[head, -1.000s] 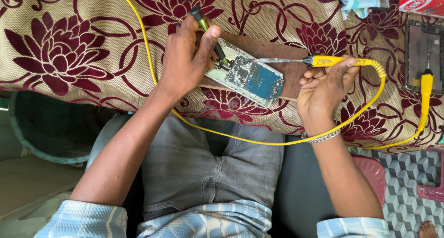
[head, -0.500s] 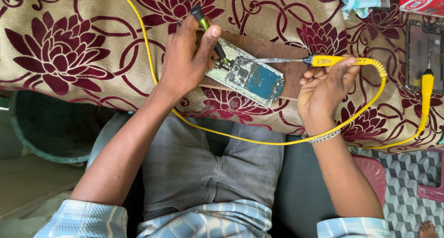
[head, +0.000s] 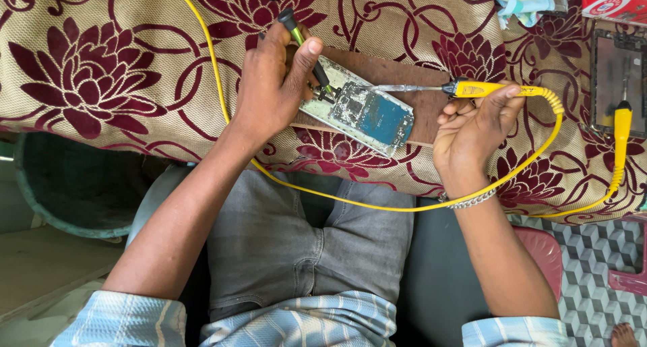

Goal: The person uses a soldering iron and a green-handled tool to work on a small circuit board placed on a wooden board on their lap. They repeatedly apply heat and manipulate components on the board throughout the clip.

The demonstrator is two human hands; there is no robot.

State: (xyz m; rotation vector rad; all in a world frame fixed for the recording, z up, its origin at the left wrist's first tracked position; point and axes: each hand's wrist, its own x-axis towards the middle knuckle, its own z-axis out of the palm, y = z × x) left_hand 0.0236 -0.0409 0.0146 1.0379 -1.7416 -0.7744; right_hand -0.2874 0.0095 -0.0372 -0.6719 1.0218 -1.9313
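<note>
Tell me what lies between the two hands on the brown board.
In the head view, the opened phone's circuit board lies between the left hand and right hand, with the metal shaft of the yellow soldering iron reaching over the brown board.

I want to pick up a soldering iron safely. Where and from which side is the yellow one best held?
Hold the soldering iron by its yellow handle, coming from the cord end on the right, as the right hand does. The bare metal tip points left over the opened phone, so that end is probably hot. The handle lies level, thick enough for a pen-like grip.
</note>
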